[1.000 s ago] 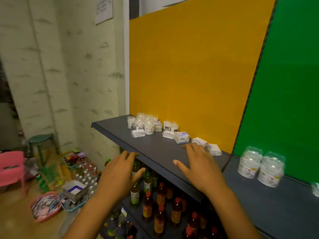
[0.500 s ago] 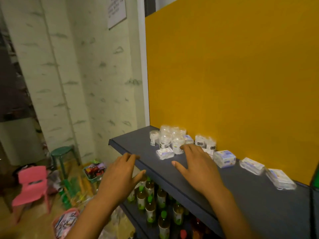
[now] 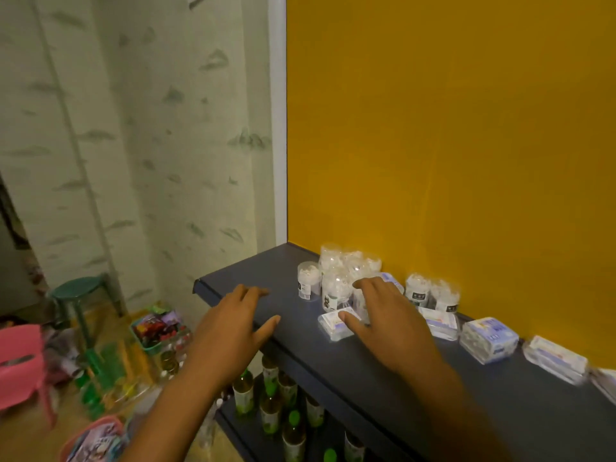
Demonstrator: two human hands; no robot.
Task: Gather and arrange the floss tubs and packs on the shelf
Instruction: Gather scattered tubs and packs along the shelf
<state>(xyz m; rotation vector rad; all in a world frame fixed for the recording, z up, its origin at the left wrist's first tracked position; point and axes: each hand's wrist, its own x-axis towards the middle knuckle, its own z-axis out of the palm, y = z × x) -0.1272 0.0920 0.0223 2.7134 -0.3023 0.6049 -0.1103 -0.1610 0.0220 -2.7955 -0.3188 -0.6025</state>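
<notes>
Dark grey-blue, the flat shelf board [image 3: 293, 331] runs along a yellow back panel [image 3: 450, 135]. Nearest, the left hand [image 3: 230, 331] hovers at its front edge, fingers spread and holding nothing. The right hand [image 3: 390, 325] is also spread, its thumb touching a flat clear floss pack [image 3: 330, 323]. Beyond, clear round floss tubs [image 3: 336, 278] cluster against the panel, with more packs [image 3: 488, 340] lined rightward.

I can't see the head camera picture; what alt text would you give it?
Two bare hands reach over a dark shelf against a yellow wall: the right hand spreads over small clear tubs and a flat pack, the left hand hovers open near the shelf's front edge.
</notes>
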